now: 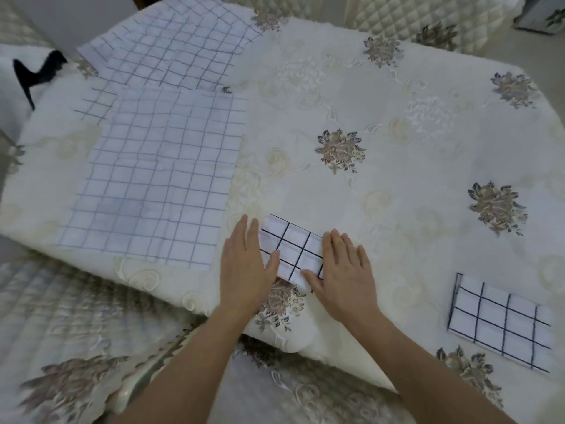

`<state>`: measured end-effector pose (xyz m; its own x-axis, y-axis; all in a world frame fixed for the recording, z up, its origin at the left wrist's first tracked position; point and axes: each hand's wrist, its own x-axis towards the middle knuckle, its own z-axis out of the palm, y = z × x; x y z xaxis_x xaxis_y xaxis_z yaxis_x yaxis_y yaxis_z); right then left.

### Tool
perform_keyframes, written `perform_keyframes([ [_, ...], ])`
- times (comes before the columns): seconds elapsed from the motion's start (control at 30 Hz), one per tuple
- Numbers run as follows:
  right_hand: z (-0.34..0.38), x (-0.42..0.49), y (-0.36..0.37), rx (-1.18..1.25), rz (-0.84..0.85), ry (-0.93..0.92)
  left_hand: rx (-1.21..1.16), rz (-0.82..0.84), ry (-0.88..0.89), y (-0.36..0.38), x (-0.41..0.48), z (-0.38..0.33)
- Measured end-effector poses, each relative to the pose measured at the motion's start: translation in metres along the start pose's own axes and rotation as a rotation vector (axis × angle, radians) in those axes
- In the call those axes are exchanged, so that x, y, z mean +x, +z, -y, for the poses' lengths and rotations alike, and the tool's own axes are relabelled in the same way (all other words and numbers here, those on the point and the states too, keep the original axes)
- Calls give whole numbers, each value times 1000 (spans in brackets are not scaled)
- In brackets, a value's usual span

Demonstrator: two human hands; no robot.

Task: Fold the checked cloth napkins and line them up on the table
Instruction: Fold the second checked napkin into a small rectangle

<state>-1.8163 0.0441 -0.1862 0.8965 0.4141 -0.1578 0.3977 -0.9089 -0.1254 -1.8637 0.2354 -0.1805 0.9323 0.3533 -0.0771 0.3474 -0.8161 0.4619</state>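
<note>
— Where is the folded napkin (pixel 292 249)?
— At 6 o'clock, by the near edge of the desk (pixel 397 142). The left hand (pixel 244 264) and right hand (pixel 342 270) lie flat on its two ends, fingers (pixel 336 243) straight and close together, gripping nothing.
— Which way does it run?
— Its far edge slants from 10 toward 4 o'clock. Both ends are hidden under the hands.
— Anything else?
— A second folded napkin (pixel 501 322) lies well apart at 4 o'clock, long axis also 10 to 4. A spread napkin (pixel 153 191) lies at 9 o'clock, and a farther spread napkin (pixel 171 47) at 11.
</note>
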Motion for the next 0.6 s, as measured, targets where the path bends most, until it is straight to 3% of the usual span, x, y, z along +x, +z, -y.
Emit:
perform_keyframes([
  [0.1, -7, 22, -12, 5, -106, -123, -298, -244, -330, -7, -25, -28],
  [0.2, -4, 47, -25, 42, -110, -167, -586, -181, -748, -9, -38, -45],
  [0.27, 0, 60, -32, 76, -54, -165, -686, -132, -914, -5, -43, -47],
  [0.4, 2, 77, -40, 131, 65, -124, -716, -58, -991, -1, -39, -51],
  [0.6, 6, 82, -43, 246, 249, -6, -837, -92, -1075, 0, -30, -62],
])
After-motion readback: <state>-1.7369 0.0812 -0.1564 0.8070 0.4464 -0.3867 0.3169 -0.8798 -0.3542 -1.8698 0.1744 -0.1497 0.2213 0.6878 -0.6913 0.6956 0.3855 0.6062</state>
